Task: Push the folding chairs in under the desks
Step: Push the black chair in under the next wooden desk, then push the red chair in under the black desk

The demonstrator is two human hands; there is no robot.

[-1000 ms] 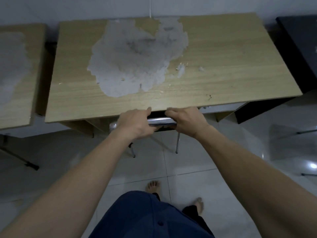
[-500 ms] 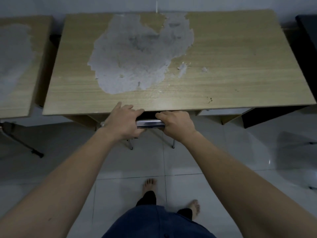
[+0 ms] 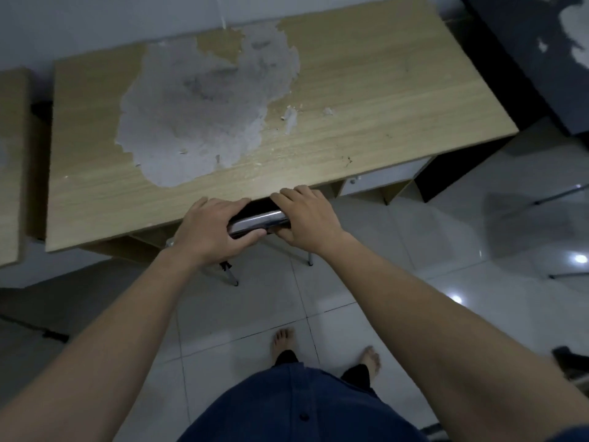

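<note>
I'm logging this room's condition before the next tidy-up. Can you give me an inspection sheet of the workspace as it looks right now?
Surface: wooden desk, its veneer peeled off in a large grey patch.
Job's things: folding chair's metal top rail at the desk's front edge; chair legs on the floor; seat hidden under the desk.
Clutter: small veneer flakes on the desk.
Grippers: left hand and right hand both closed on the rail.
Cables: nothing seen.
Surroundings: glossy tiled floor; second wooden desk on the left; dark desk on the right.

Peeling wood-grain desk (image 3: 366,100), shiny metal chair bar (image 3: 258,220), glossy floor tiles (image 3: 446,250).
</note>
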